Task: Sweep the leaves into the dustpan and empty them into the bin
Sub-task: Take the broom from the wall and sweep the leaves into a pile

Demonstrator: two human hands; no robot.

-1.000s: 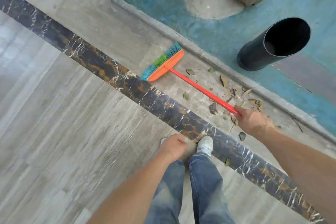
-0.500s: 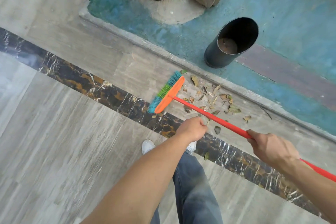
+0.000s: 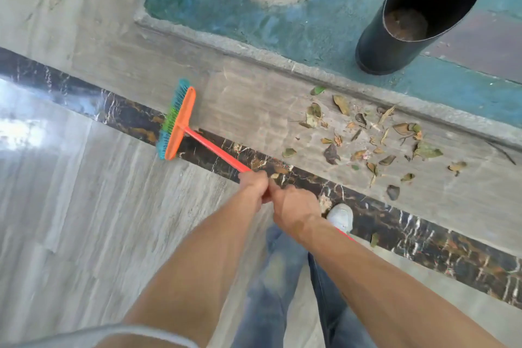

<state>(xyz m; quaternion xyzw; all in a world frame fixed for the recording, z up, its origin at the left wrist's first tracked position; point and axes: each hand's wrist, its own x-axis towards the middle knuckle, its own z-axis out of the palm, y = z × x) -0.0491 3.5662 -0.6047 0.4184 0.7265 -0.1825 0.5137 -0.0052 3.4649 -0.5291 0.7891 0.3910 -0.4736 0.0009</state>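
At centre frame | you are gripping the broom [image 3: 180,121] handle with left hand [image 3: 254,183] and right hand [image 3: 293,206] wrapped tight | leaves [image 3: 364,135] are lying centre-right (dustpan unseen) | you should be drawing bristles rightward, low.

The broom [image 3: 178,121] has an orange head, blue and green bristles and a red stick. Its head sits on the dark stripe of the floor, away from the leaves [image 3: 367,135]. The dry brown and green leaves lie spread near the curb. The black round bin [image 3: 395,39] stands open just past the curb.
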